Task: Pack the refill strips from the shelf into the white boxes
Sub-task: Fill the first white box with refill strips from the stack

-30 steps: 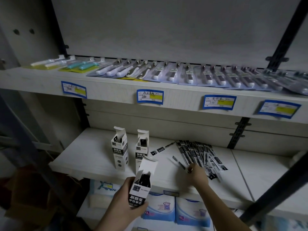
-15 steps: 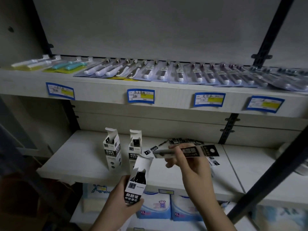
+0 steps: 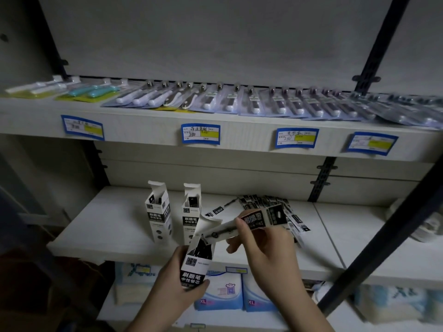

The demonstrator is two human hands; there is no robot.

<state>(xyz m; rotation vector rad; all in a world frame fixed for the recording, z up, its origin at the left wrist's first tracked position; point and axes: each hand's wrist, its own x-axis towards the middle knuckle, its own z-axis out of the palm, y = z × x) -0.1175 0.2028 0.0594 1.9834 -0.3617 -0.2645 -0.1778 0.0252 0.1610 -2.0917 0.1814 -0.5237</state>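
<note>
My left hand (image 3: 172, 281) grips a white box (image 3: 197, 259) with black print, its top flap open, held in front of the middle shelf (image 3: 100, 226). My right hand (image 3: 266, 245) pinches a refill strip (image 3: 251, 222), whose thin left end touches the open mouth of that box. Two more white boxes (image 3: 158, 212) (image 3: 191, 207) stand upright on the shelf with their flaps up. A fan of several black-and-white refill strips (image 3: 268, 204) lies on the shelf behind my right hand.
The upper shelf (image 3: 143, 125) carries rows of blister-packed items and blue price tags on its front edge. Packs marked XL (image 3: 220, 293) sit on the shelf below. A dark diagonal bar (image 3: 383, 238) crosses the right side.
My right hand lifted a strip off the pile and carried it left and down, so its end now meets the open box. The box in my left hand rose slightly.
</note>
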